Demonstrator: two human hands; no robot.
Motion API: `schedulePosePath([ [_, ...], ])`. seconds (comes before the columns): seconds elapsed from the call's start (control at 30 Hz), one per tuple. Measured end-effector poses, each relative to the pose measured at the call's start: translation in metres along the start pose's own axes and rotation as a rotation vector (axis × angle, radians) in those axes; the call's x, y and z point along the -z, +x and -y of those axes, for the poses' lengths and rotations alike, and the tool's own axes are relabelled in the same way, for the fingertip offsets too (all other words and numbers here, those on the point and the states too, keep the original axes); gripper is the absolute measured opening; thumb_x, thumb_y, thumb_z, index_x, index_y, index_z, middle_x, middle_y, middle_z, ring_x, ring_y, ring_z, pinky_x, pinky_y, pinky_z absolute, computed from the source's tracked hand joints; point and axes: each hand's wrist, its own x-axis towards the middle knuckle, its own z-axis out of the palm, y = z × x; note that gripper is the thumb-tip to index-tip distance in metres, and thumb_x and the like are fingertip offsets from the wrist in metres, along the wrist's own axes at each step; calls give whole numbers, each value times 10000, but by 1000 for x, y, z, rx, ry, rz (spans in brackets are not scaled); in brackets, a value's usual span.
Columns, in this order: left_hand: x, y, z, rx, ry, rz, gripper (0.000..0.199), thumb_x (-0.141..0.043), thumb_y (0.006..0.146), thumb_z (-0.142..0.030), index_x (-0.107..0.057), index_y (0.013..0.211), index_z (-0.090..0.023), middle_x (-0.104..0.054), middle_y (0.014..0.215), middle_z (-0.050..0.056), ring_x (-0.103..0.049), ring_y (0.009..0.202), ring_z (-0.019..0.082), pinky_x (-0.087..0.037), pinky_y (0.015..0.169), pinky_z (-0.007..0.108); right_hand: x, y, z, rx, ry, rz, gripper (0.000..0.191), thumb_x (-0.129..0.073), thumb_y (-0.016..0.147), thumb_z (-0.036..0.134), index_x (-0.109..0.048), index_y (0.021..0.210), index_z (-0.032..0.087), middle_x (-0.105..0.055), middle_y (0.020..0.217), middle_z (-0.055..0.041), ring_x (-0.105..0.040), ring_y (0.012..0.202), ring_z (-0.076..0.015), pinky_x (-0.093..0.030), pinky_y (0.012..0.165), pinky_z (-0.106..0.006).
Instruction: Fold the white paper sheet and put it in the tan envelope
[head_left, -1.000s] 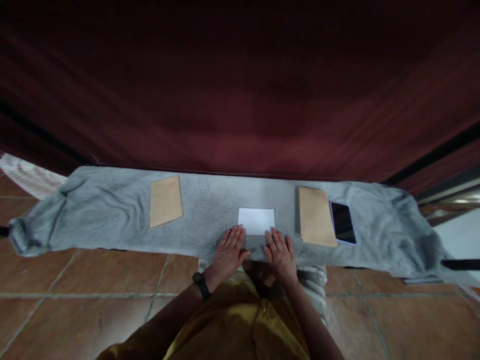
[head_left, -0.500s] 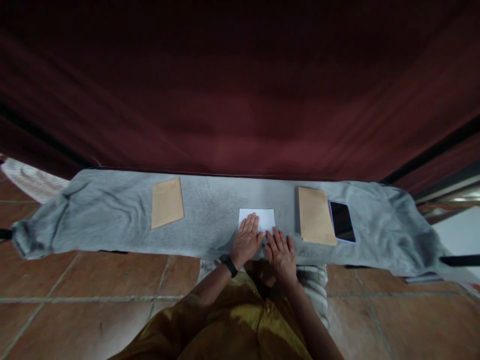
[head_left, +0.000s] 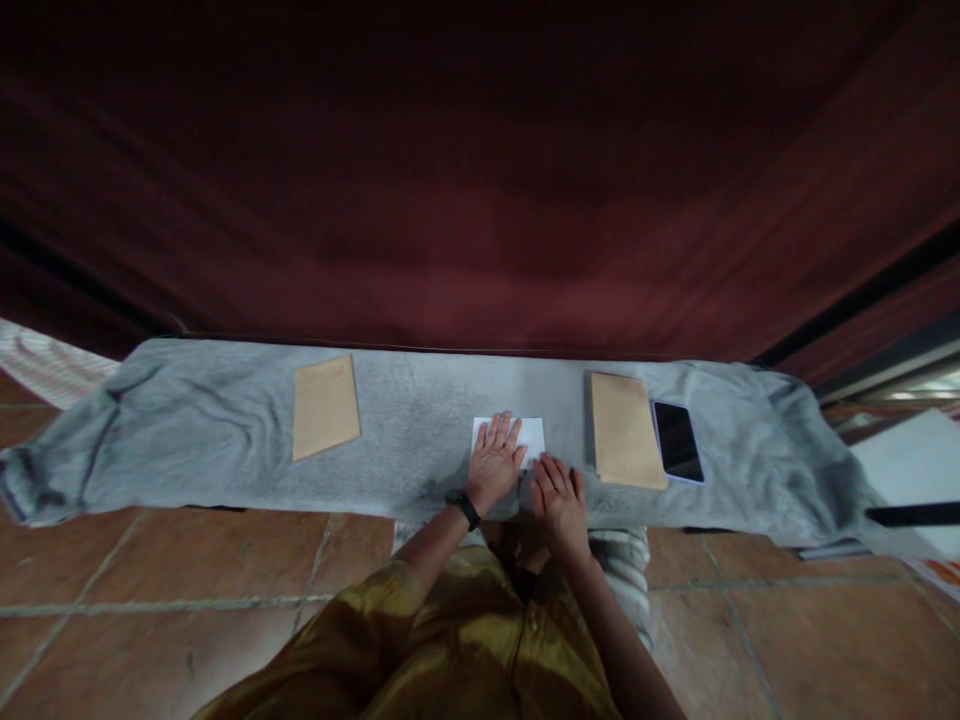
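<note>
Lying flat on the grey cloth-covered bench (head_left: 416,420), the white paper (head_left: 533,433) is partly covered by the left hand (head_left: 496,464), whose fingers (head_left: 503,428) are spread straight across it; the right hand (head_left: 561,505) is held at the paper's near right corner, its fingers slightly parted; whether the corner is touched by them cannot be told; a dark watch (head_left: 463,508) is worn on the left wrist; a brown envelope (head_left: 325,408) is placed well apart on the left; on the right, a brown envelope stack (head_left: 628,430) is laid just beside a dark-screened phone (head_left: 678,441); the bench is backed by dark red fabric (head_left: 480,220).
</note>
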Motion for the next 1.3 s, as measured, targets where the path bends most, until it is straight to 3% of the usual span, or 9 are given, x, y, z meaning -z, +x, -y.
schedulePosePath([
  [0.13,1,-1,6,-12,14,1,564,-325,1032,-365,-339,1553,-150,-330,1625,133,-251,1526,253,-229,1241,490,-3,31,-1,-16,26,35,458,-322,1058,316,-575,1400,149,-560,1471,-112,-468,1387,-254,-256,1190,-467],
  [0.3,2,-3,8,0,26,5,569,-337,1019,-310,-321,1562,-140,-303,1635,138,-235,1531,255,-216,1246,478,-12,60,-1,-5,-20,73,485,-331,1058,372,-512,1460,172,-482,1535,-120,-407,1432,-278,-249,1184,-510],
  [0.67,6,-25,33,133,31,-22,675,-326,1016,-472,-305,1559,-72,-367,1596,178,-309,1503,275,-280,1225,466,-26,58,-5,-12,-65,16,509,-358,1049,355,-437,1514,164,-434,1563,-154,-389,1440,-302,-250,1175,-518],
  [0.9,20,-35,42,125,59,-5,673,-351,1010,-502,-372,1529,-74,-419,1565,183,-355,1481,291,-289,1220,475,-27,58,-4,-12,-70,-9,499,-379,1046,343,-441,1509,168,-452,1551,-156,-397,1434,-301,-264,1166,-520],
  [1.0,27,-39,45,52,69,32,667,-425,987,-515,-426,1497,-86,-420,1563,194,-370,1470,315,-297,1211,504,-27,57,-4,-14,-68,-7,496,-386,1045,338,-445,1507,165,-446,1554,-160,-390,1439,-299,-266,1167,-523],
  [1.17,38,-44,47,-90,88,145,486,-464,990,-347,-500,1434,-152,-480,1530,165,-421,1441,291,-350,1178,516,-27,58,-4,-16,-68,-19,491,-389,1045,338,-460,1498,161,-462,1543,-162,-414,1422,-303,-273,1164,-519],
  [1.3,46,-38,44,-131,120,250,443,-421,968,-145,-511,1402,-125,-494,1507,198,-454,1418,280,-393,1147,488,-23,59,-5,-19,-40,1,483,-407,1040,333,-480,1484,159,-474,1534,-157,-426,1414,-298,-275,1168,-513],
])
